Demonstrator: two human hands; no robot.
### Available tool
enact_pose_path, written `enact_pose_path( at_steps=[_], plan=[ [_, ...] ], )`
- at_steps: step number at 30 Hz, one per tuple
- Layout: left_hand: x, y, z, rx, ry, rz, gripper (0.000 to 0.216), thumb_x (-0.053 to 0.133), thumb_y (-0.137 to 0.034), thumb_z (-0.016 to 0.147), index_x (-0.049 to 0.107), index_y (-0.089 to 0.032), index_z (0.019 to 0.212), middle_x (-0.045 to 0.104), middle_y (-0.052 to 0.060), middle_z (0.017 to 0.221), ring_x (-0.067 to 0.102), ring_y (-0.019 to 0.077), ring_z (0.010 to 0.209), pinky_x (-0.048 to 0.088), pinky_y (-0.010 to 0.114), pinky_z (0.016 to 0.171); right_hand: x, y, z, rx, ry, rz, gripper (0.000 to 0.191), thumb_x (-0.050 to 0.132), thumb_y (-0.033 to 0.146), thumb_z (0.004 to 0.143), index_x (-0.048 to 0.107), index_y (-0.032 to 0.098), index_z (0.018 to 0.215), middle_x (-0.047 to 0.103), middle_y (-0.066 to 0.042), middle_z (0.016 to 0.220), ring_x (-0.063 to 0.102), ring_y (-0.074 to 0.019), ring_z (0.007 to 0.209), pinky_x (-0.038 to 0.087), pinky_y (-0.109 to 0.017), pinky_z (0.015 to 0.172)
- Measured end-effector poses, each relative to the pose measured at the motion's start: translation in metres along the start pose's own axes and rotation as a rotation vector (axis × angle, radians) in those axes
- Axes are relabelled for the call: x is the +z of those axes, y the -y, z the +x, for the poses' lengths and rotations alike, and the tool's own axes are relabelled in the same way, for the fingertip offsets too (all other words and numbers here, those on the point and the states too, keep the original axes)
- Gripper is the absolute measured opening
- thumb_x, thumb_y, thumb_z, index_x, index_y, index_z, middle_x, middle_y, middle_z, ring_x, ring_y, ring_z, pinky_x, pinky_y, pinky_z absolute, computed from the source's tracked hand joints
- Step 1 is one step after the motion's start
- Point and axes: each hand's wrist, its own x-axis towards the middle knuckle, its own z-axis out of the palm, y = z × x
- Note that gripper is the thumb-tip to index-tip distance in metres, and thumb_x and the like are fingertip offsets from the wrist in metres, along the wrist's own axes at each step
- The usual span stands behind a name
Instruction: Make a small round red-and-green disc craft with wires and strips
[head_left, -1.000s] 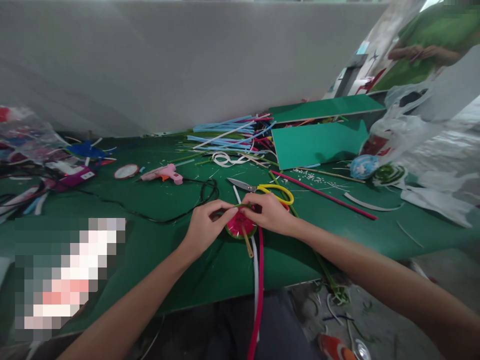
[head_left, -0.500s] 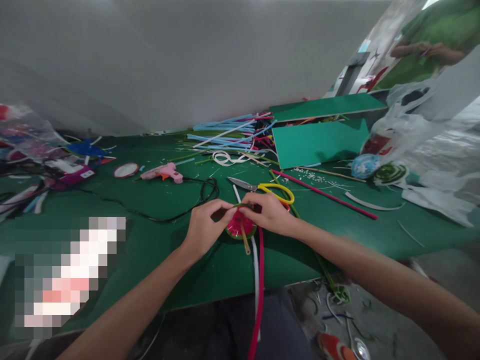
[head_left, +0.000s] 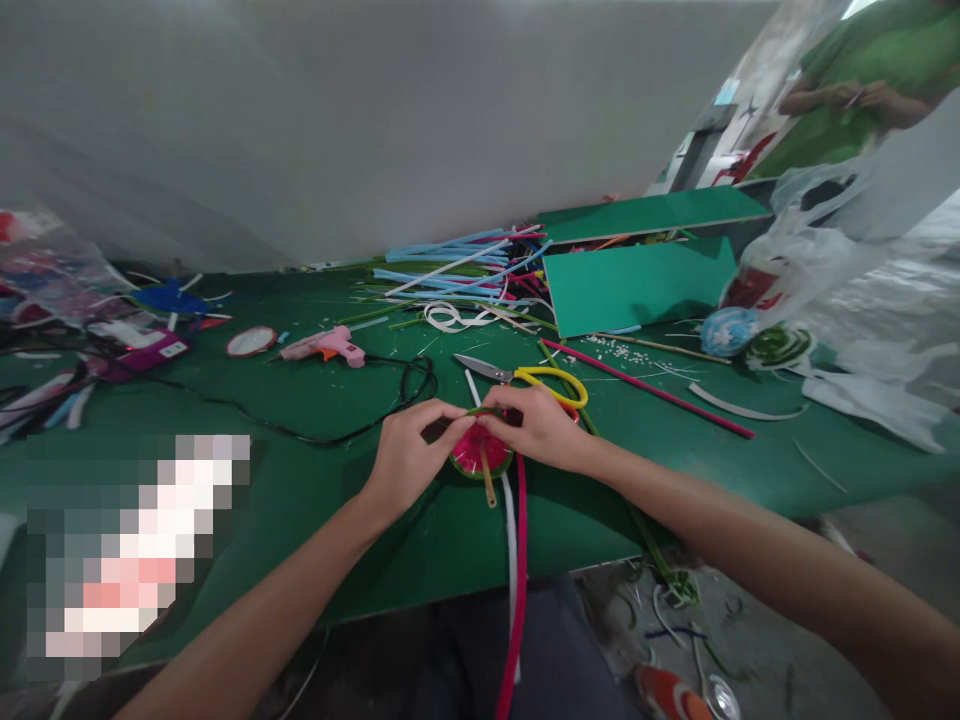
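Your left hand (head_left: 409,440) pinches the upper left rim of a red disc (head_left: 469,456) with a green edge, thumb and index finger brought together on it. Your right hand (head_left: 544,427) grips the same rim from the other side, its thumb and index finger also closed on the disc; the remaining fingers curl in, and you can't see exactly where their tips rest. The two sets of fingertips sit near each other, with the disc between your hands, above the near part of the desk (head_left: 409,550). A thin tan stick (head_left: 488,482) slants from the disc's middle toward you. Below it, a white strip (head_left: 511,530) and a red strip (head_left: 522,540) run side by side over the desk's near edge. Just beyond your right hand lie yellow-handled scissors (head_left: 529,374), blades pointing left; a pink glue gun (head_left: 334,347) lies farther left.
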Motion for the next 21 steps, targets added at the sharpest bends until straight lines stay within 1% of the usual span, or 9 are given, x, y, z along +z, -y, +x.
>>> enact_pose_path(
  at_steps=[6,9,12,14,16,18,21],
  plan=[
    [0.0,-0.004,-0.002,0.057,-0.041,0.049,0.02,0.055,-0.032,0.084,0.065,-0.019,0.074,0.068,0.001,0.069,0.06,0.0129,0.062,0.047,0.022,0.062,-0.001,0.003,0.001,0.015,0.007,0.026,0.012,0.052,0.022,0.083,0.054,0.017,0.073,0.049,0.003,0.059,0.043,-0.0084,0.053,0.032,-0.021,0.053],
    [0.0,-0.003,-0.002,0.039,-0.083,0.049,0.019,0.056,-0.032,0.084,0.066,-0.019,0.075,0.068,0.001,0.071,0.06,0.013,0.063,0.048,0.022,0.062,-0.007,0.006,0.005,0.075,0.024,0.118,0.018,0.052,0.03,0.085,0.057,0.016,0.075,0.052,0.002,0.062,0.046,-0.0089,0.055,0.034,-0.021,0.054],
    [0.0,0.0,-0.001,-0.031,-0.148,0.031,0.019,0.057,-0.034,0.083,0.067,-0.019,0.079,0.069,0.002,0.076,0.062,0.014,0.068,0.048,0.022,0.062,-0.014,0.007,0.009,0.198,0.123,0.251,0.032,0.044,0.042,0.09,0.057,0.016,0.076,0.049,0.003,0.06,0.045,-0.0083,0.048,0.034,-0.022,0.049],
    [0.0,0.001,0.0,-0.075,-0.171,0.006,0.02,0.057,-0.036,0.083,0.067,-0.019,0.081,0.07,0.002,0.079,0.062,0.0152,0.071,0.049,0.022,0.062,-0.017,0.006,0.01,0.226,0.189,0.263,0.035,0.046,0.045,0.089,0.055,0.016,0.071,0.046,0.004,0.056,0.043,-0.0077,0.045,0.032,-0.022,0.047],
    [-0.002,0.0,0.001,-0.103,-0.166,-0.04,0.021,0.057,-0.037,0.082,0.068,-0.019,0.082,0.07,0.002,0.08,0.063,0.0161,0.074,0.05,0.022,0.062,-0.018,0.005,0.01,0.208,0.199,0.21,0.033,0.053,0.041,0.085,0.052,0.016,0.064,0.043,0.005,0.052,0.042,-0.0076,0.045,0.03,-0.022,0.046],
    [-0.003,-0.002,0.001,-0.126,-0.145,-0.109,0.022,0.056,-0.037,0.082,0.069,-0.019,0.084,0.071,0.003,0.084,0.064,0.0169,0.078,0.052,0.023,0.064,-0.018,0.003,0.01,0.198,0.165,0.169,0.033,0.055,0.036,0.084,0.049,0.017,0.058,0.042,0.006,0.048,0.041,-0.0075,0.044,0.029,-0.021,0.046],
    [-0.003,-0.005,0.002,-0.172,-0.099,-0.226,0.027,0.053,-0.038,0.084,0.069,-0.018,0.091,0.072,0.004,0.089,0.066,0.0174,0.078,0.053,0.024,0.064,-0.017,0.001,0.01,0.242,0.113,0.195,0.028,0.055,0.032,0.083,0.053,0.016,0.06,0.045,0.005,0.048,0.043,-0.0076,0.043,0.031,-0.021,0.045]
  ],
)
